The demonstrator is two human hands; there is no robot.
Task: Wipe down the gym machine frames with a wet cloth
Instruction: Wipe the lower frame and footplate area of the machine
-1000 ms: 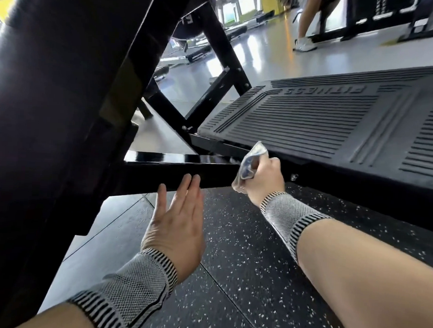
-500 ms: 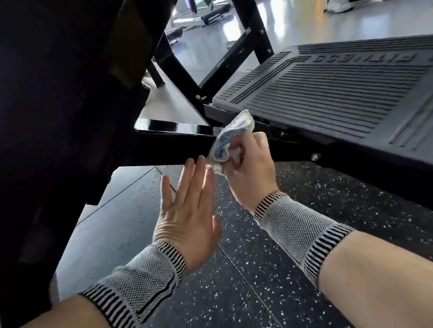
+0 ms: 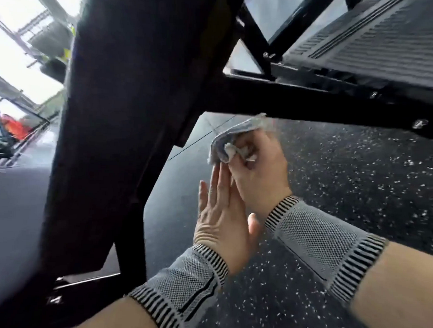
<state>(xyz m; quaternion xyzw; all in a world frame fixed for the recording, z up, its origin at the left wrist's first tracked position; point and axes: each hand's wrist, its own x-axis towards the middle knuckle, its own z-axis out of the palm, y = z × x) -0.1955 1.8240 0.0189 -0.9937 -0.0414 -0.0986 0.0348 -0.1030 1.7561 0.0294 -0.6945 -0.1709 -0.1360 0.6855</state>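
Both hands are meeting below the black steel crossbar: right hand is bunching the crumpled grey-white wet cloth, left hand is lying flat-fingered against it. I'm judging the cloth soft, light, best gripped wadded. To the left, the black padded upright is crowding my reach; the ribbed black footplate is overhanging far right.

A: I've got the frame bar glossy black, footplate dark grey, ribbed.

B: Floor?

A: Floor black, white speckles. Cloth pale grey-blue with white. Both wrist sleeves grey mesh, black-and-white striped cuffs. Pad black.
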